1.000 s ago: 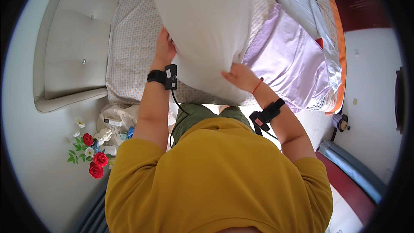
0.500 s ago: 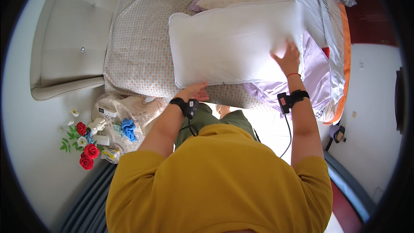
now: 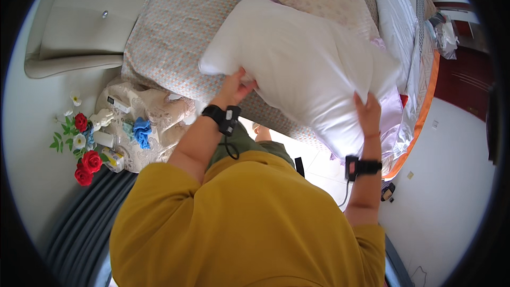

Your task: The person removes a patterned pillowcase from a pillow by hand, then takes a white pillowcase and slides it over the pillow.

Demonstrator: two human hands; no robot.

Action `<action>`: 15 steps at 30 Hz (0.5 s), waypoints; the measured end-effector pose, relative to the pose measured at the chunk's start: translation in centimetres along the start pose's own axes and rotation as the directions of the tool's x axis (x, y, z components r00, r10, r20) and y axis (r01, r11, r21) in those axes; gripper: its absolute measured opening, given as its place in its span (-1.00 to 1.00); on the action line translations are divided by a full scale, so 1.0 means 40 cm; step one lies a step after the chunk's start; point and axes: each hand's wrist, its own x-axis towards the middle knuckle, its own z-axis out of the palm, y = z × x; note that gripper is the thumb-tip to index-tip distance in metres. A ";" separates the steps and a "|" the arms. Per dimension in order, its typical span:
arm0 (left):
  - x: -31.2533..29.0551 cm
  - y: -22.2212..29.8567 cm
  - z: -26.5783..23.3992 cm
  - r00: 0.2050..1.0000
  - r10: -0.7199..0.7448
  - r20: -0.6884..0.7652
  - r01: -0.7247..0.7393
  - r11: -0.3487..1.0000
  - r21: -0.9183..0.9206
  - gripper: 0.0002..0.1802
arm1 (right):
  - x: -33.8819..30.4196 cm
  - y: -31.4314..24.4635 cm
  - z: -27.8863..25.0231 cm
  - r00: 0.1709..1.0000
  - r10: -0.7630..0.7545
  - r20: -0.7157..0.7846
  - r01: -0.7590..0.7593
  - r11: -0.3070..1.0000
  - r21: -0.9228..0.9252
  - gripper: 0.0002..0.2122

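Note:
A plump white pillow (image 3: 297,58) slants across the near side of the bed, its surface creased toward the right. My left hand (image 3: 235,87) is closed on its near edge by the left corner, with some fingers tucked under and partly hidden. On the right, my right hand (image 3: 368,114) grips the pillow's cover near its right end, and folds fan out from those fingers. Under and beyond the pillow lie a cream patterned pillow (image 3: 324,2) and shiny lilac fabric (image 3: 392,119).
A checked sheet (image 3: 175,32) covers the bed, below a padded headboard (image 3: 79,21). At left, a cloth-covered bedside table (image 3: 162,127) holds a blue cloth (image 3: 142,132) and red artificial roses (image 3: 91,161). White bedding with an orange border (image 3: 425,117) runs along the right.
The pillow has turned, its right end swinging nearer me and its left end lifting away. Both hands have closed on it; the right one, spread flat before, has come lower.

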 end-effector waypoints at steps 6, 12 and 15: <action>-0.044 0.312 0.133 0.981 0.195 0.012 -0.153 0.729 0.667 -0.64 | -0.254 0.003 0.093 0.799 0.231 0.556 -0.265 0.964 -0.020 -0.64; 0.015 0.337 0.028 0.956 -0.132 -0.260 0.275 0.708 0.651 -0.48 | -0.081 -0.161 0.167 0.913 -0.003 0.407 -0.055 0.990 0.131 -0.79; -0.006 0.312 -0.027 0.923 -0.318 -0.218 0.378 0.635 0.673 -0.38 | 0.063 -0.307 0.263 0.932 -0.160 0.326 0.039 0.936 0.350 -0.83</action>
